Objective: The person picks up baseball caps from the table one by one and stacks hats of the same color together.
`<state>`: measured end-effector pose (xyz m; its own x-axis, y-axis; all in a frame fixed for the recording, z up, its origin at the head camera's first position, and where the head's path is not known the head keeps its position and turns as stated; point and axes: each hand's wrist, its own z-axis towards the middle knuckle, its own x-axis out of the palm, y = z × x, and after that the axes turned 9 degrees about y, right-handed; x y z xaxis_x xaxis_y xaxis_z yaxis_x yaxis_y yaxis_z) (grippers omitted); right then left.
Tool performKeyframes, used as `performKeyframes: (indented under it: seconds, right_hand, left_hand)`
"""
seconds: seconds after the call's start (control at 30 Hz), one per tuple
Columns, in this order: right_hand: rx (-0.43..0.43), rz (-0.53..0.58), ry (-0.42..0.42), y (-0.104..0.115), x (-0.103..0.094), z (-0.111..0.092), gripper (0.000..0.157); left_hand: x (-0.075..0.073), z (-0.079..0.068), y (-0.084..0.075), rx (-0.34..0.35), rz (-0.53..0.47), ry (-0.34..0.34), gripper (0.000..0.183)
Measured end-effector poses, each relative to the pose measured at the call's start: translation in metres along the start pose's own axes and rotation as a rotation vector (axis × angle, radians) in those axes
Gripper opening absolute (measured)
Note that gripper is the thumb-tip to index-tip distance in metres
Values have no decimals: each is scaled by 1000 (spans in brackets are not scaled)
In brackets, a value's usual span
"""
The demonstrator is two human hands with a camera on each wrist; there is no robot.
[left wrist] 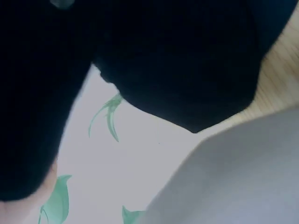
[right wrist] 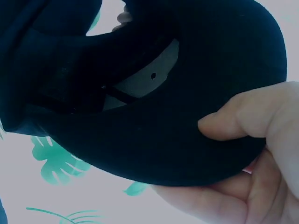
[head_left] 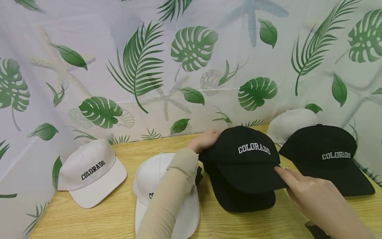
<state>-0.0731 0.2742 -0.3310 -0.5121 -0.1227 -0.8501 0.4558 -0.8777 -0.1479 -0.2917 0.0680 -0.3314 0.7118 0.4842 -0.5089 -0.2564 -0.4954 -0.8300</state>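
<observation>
Two hands hold a black baseball cap (head_left: 247, 156) with white COLORADO lettering, over a second black cap (head_left: 244, 204) whose brim shows beneath it. My right hand (head_left: 307, 189) pinches the edge of the brim; in the right wrist view the thumb (right wrist: 224, 126) presses the underside and the fingers lie on the other face. At the back left of the crown my left hand (head_left: 206, 140) grips the cap, its fingertips mostly hidden behind it. The right wrist view also shows the cap's hollow inside.
White COLORADO caps stand at the far left (head_left: 92, 176) and, partly behind the left sleeve, nearer the middle (head_left: 188, 205). Another black cap (head_left: 325, 156) sits at right, before a white cap (head_left: 292, 124). A leaf-print cloth (head_left: 191, 76) backs the wooden table (head_left: 98, 219).
</observation>
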Motion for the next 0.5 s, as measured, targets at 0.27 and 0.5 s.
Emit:
performKeyframes:
  seconds: [0.27, 0.5]
  right_hand:
    - [19, 6, 134, 2, 15, 2, 28]
    - [91, 25, 446, 8, 32, 9, 49]
  left_hand:
    - [4, 8, 11, -173, 265, -24, 43]
    - [9, 11, 11, -306, 298, -91, 48]
